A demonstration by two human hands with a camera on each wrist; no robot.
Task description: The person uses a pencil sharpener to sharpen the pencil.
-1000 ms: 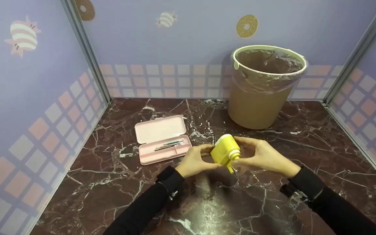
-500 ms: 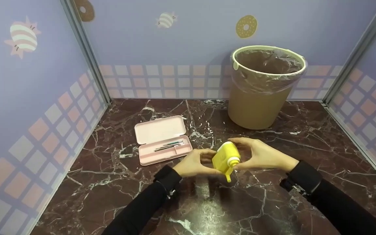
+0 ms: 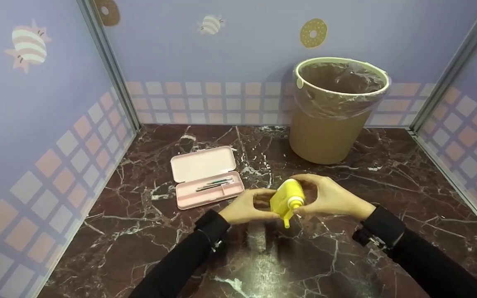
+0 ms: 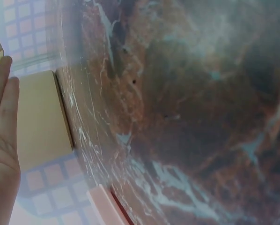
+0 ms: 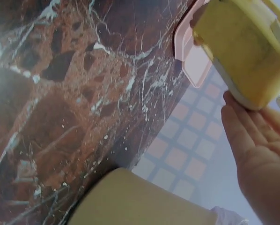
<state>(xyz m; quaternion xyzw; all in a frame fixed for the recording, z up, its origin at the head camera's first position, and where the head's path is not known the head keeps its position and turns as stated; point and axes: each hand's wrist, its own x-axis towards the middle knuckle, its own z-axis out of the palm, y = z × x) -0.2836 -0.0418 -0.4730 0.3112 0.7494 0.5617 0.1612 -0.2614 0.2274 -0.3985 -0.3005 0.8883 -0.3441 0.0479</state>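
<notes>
Between both hands, above the dark marbled table, is a yellow hand-crank pencil sharpener [image 3: 287,195], tilted, with a white-ringed round end and a small crank handle pointing down. My left hand [image 3: 249,207] grips its left side, thumb below and fingers behind. At the other side my right hand [image 3: 325,196] holds it, thumb near the ringed end and fingers at the top. The right wrist view shows the sharpener's yellow body [image 5: 245,51] against the right fingers. In the left wrist view only part of the left hand [image 4: 4,140] shows, at the left edge.
An open pink pencil case [image 3: 205,163] with several thin pencils or pens [image 3: 215,184] lies behind the left hand. A tan trash bin [image 3: 325,136] with a clear liner stands at the back right. Patterned walls [image 3: 222,54] enclose the table on three sides.
The sharpener has been lowered slightly towards me and turned a little, both hands moving with it. The crank handle now points more straight down. The pencil case and bin stay put.
</notes>
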